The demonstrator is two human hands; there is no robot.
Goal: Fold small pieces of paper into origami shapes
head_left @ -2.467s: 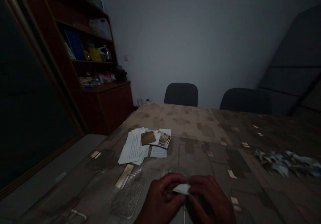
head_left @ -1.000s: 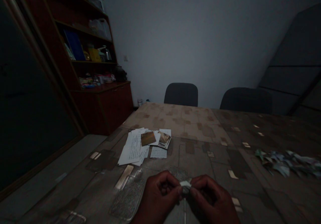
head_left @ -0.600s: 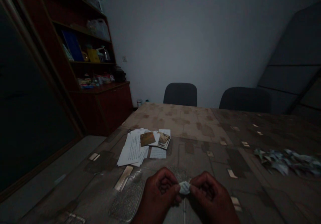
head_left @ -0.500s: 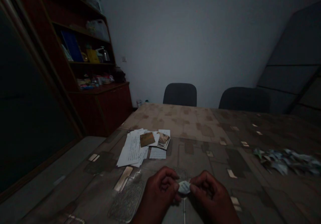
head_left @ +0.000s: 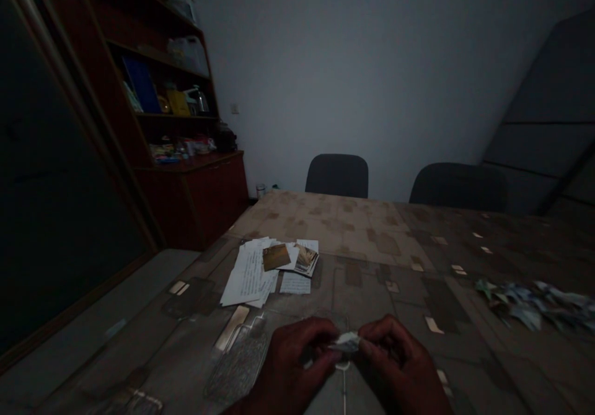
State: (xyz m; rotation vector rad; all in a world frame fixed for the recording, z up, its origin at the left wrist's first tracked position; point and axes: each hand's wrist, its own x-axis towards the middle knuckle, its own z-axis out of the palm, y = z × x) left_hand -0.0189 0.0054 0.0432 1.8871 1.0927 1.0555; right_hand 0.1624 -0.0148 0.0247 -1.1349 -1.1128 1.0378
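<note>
A small piece of crumpled pale paper is held between my two hands, just above the near part of the table. My left hand pinches its left end between thumb and fingers. At the right end, the thumb and fingertips of my right hand close on it. Dim light hides any print on the paper. Beyond my hands lie sheets of written paper, with a brown picture card and a small stack of picture cards on top.
Crumpled papers lie in a heap at the right of the patterned tablecloth. Two dark chairs, one left and one right, stand behind the table's far edge. A red-brown cabinet with filled shelves is at the left.
My left hand has shifted its grip, turning more over the paper. The crumpled piece now looks flatter and slightly tilted. The whole view has moved a little to the left.
</note>
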